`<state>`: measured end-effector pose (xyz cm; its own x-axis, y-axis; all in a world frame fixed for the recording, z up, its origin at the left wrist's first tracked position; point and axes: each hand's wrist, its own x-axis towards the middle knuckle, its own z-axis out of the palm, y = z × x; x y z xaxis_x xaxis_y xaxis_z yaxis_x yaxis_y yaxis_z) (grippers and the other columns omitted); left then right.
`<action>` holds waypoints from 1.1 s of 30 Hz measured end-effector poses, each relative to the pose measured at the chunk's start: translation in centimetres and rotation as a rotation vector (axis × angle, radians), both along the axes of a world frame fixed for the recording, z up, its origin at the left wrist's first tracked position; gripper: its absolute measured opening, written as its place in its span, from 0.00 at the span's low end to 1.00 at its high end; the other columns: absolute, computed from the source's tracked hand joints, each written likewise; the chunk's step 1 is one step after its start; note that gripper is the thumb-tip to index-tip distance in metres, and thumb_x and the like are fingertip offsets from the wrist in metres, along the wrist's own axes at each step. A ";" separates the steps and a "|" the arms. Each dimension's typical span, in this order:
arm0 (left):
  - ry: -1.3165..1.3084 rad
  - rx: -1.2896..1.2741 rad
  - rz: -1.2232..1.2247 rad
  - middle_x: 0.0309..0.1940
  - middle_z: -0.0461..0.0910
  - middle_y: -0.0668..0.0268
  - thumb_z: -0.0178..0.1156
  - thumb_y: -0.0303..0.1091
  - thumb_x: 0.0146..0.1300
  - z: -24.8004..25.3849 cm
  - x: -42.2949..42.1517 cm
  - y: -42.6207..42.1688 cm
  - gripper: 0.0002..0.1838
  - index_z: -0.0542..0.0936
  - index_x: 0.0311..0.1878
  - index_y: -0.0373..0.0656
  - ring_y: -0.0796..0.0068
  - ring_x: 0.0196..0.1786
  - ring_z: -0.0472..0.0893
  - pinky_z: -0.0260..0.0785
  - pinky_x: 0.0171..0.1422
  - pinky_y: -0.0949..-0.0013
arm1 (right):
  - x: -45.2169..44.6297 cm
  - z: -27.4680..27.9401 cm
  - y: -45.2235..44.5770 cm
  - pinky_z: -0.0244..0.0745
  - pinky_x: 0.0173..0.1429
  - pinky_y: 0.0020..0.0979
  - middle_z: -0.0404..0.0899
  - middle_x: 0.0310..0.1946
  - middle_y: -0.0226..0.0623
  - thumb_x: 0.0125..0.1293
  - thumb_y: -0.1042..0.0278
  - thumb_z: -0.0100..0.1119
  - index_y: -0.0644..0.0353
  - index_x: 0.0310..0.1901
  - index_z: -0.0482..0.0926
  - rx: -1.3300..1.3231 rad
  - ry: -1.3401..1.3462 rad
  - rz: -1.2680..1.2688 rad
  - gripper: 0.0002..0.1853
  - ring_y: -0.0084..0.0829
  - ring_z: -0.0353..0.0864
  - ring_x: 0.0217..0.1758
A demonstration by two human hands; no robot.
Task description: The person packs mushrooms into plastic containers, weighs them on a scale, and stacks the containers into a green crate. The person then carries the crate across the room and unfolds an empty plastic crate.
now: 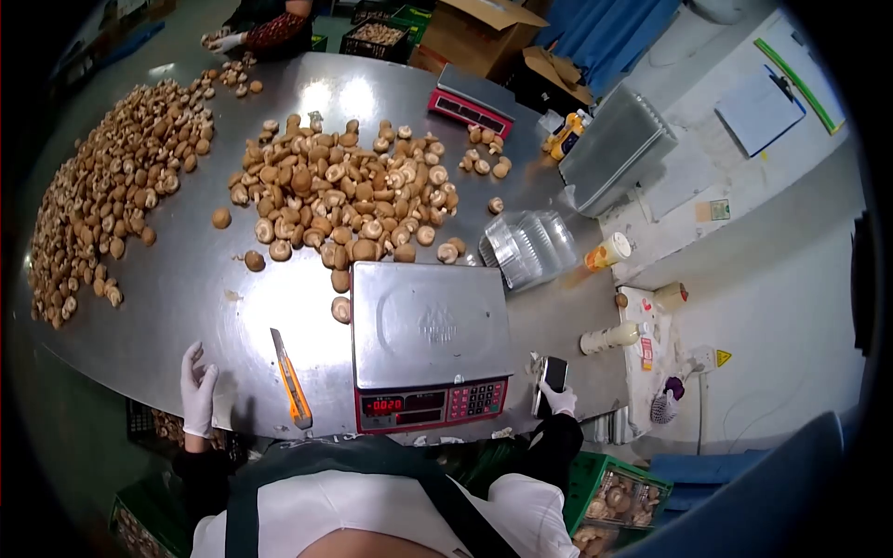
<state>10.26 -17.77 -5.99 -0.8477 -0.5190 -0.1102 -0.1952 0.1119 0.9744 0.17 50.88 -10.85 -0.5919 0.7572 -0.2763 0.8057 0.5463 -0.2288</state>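
My left hand [197, 391], in a white glove, is raised over the table's front edge at the left, its fingers apart and holding nothing. My right hand [558, 400], also gloved, has its fingers on the lower end of a dark phone [551, 381] at the front right. Between my hands stands a scale [430, 325] with a bare metal plate and a red lit display. An orange box cutter [290, 379] lies left of the scale. Behind the scale is a pile of brown mushrooms [344, 186].
A larger mushroom heap [121, 177] covers the left side. Clear plastic trays [530, 246] and a second scale [473, 100] stand at the right and back. A white bottle [609, 338] is at the right edge. Another person's gloved hand [226, 42] holds mushrooms at the far side.
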 end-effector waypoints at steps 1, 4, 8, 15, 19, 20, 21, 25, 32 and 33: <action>0.007 0.008 0.001 0.59 0.66 0.59 0.57 0.31 0.60 -0.4 0.3 -0.4 0.27 0.63 0.63 0.42 0.75 0.49 0.70 0.63 0.55 0.72 | -0.1 -4.0 4.2 0.68 0.59 0.38 0.71 0.53 0.52 0.39 0.37 0.69 0.65 0.55 0.71 -0.052 0.071 0.028 0.46 0.47 0.73 0.55; 0.001 -0.007 0.031 0.60 0.65 0.59 0.56 0.31 0.62 -0.6 0.9 -0.8 0.27 0.63 0.64 0.41 0.76 0.49 0.70 0.63 0.55 0.73 | 0.8 -4.3 7.3 0.72 0.42 0.29 0.81 0.35 0.37 0.53 0.53 0.65 0.65 0.51 0.76 -0.467 0.254 -0.022 0.28 0.31 0.78 0.38; -0.022 0.002 0.030 0.60 0.64 0.58 0.56 0.30 0.62 -0.4 1.2 -1.0 0.26 0.63 0.64 0.41 0.75 0.50 0.70 0.63 0.55 0.73 | 1.5 0.3 6.9 0.65 0.28 0.24 0.79 0.35 0.28 0.50 0.69 0.65 0.55 0.56 0.73 -0.602 0.014 0.001 0.28 0.22 0.74 0.28; -0.056 0.020 0.019 0.61 0.63 0.58 0.55 0.31 0.63 -0.1 0.7 -0.8 0.26 0.62 0.64 0.40 0.76 0.49 0.69 0.63 0.54 0.74 | 1.8 -0.3 8.5 0.69 0.26 0.26 0.77 0.27 0.33 0.41 0.76 0.69 0.63 0.57 0.69 -0.583 -0.127 0.310 0.35 0.23 0.75 0.23; -0.074 0.002 -0.005 0.62 0.62 0.58 0.55 0.30 0.63 -0.3 0.6 -0.8 0.26 0.62 0.64 0.40 0.75 0.50 0.69 0.63 0.55 0.73 | 2.1 -1.0 8.3 0.75 0.36 0.31 0.79 0.38 0.39 0.38 0.79 0.69 0.63 0.61 0.64 -0.529 -0.106 0.364 0.42 0.30 0.79 0.35; -0.069 -0.011 -0.025 0.62 0.62 0.57 0.55 0.30 0.63 -0.5 0.6 -1.0 0.26 0.62 0.64 0.40 0.74 0.52 0.69 0.63 0.56 0.72 | 2.3 -1.3 8.5 0.75 0.38 0.31 0.79 0.39 0.40 0.38 0.80 0.69 0.64 0.61 0.64 -0.528 -0.053 0.400 0.42 0.31 0.79 0.38; -0.064 -0.024 -0.045 0.63 0.61 0.57 0.55 0.30 0.63 -1.0 0.7 -1.3 0.27 0.61 0.64 0.40 0.72 0.53 0.69 0.63 0.57 0.71 | 2.1 0.8 6.7 0.76 0.42 0.32 0.78 0.41 0.41 0.36 0.80 0.70 0.63 0.62 0.62 -0.496 -0.096 0.388 0.45 0.32 0.79 0.42; -0.064 -0.173 -0.090 0.63 0.60 0.56 0.55 0.32 0.63 -4.7 1.4 -3.1 0.28 0.61 0.65 0.41 0.68 0.56 0.69 0.63 0.59 0.68 | 1.8 1.9 5.6 0.76 0.43 0.32 0.78 0.42 0.41 0.36 0.80 0.70 0.62 0.63 0.60 -0.390 -0.188 0.402 0.47 0.33 0.79 0.43; -0.280 -0.116 -0.092 0.59 0.61 0.54 0.59 0.34 0.60 -9.8 3.1 -5.3 0.29 0.62 0.63 0.41 0.63 0.58 0.69 0.63 0.61 0.66 | 2.0 1.6 5.6 0.74 0.47 0.31 0.77 0.44 0.43 0.35 0.78 0.72 0.65 0.63 0.60 -0.520 -0.120 0.351 0.48 0.33 0.77 0.46; -0.308 -0.163 -0.100 0.58 0.61 0.54 0.59 0.33 0.59 -10.4 3.2 -5.5 0.29 0.63 0.63 0.41 0.63 0.57 0.69 0.63 0.61 0.66 | 1.9 2.0 5.3 0.74 0.47 0.32 0.77 0.44 0.43 0.35 0.78 0.72 0.65 0.63 0.59 -0.564 -0.100 0.337 0.48 0.33 0.77 0.46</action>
<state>13.46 -23.29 -16.42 -0.8348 -0.4672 -0.2914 -0.4574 0.2938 0.8393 2.07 56.20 -8.90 -0.7223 0.2582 -0.6416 0.6436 0.5905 -0.4869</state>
